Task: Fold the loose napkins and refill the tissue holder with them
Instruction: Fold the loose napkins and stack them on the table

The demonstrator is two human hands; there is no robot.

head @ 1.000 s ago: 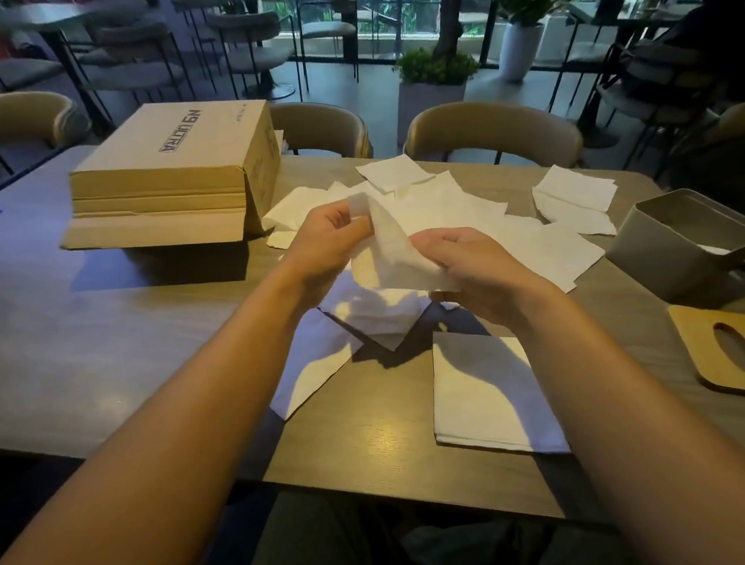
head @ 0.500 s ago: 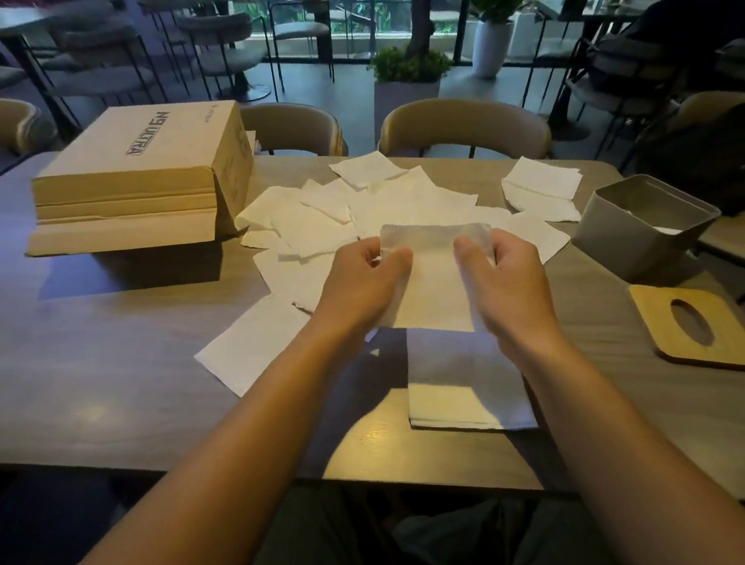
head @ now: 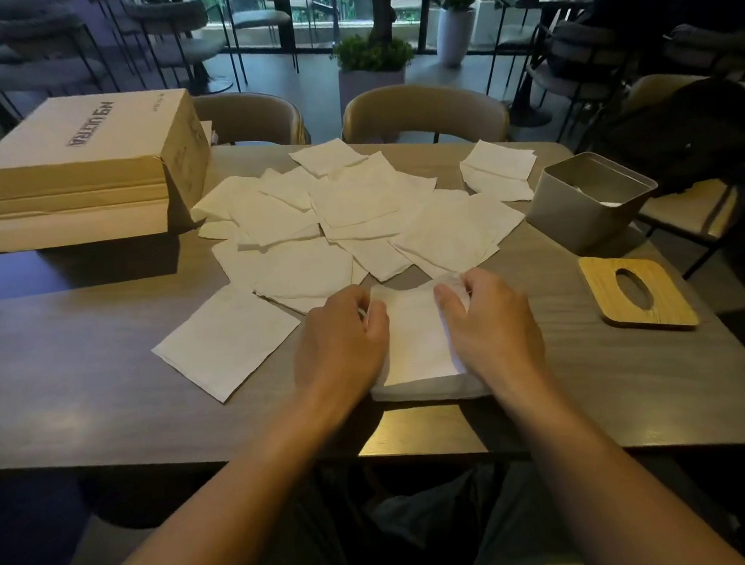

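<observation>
A folded white napkin (head: 415, 328) lies on top of a small stack of folded napkins (head: 429, 387) near the table's front edge. My left hand (head: 340, 343) rests on its left side and my right hand (head: 486, 322) on its right side, fingers curled over the far corners. Behind them, several loose white napkins (head: 356, 220) are spread across the middle of the table, and one (head: 227, 340) lies apart to the left. The grey tissue holder (head: 588, 200) stands open at the right, with its wooden lid (head: 637, 293) flat on the table in front of it.
A large cardboard box (head: 82, 172) sits at the back left of the wooden table (head: 79, 398). Tan chairs (head: 423, 111) stand along the far side. A dark bag (head: 700, 136) rests on a chair to the right.
Both hands have brought the folded napkin down from the air onto the stack near the front edge and now press on it.
</observation>
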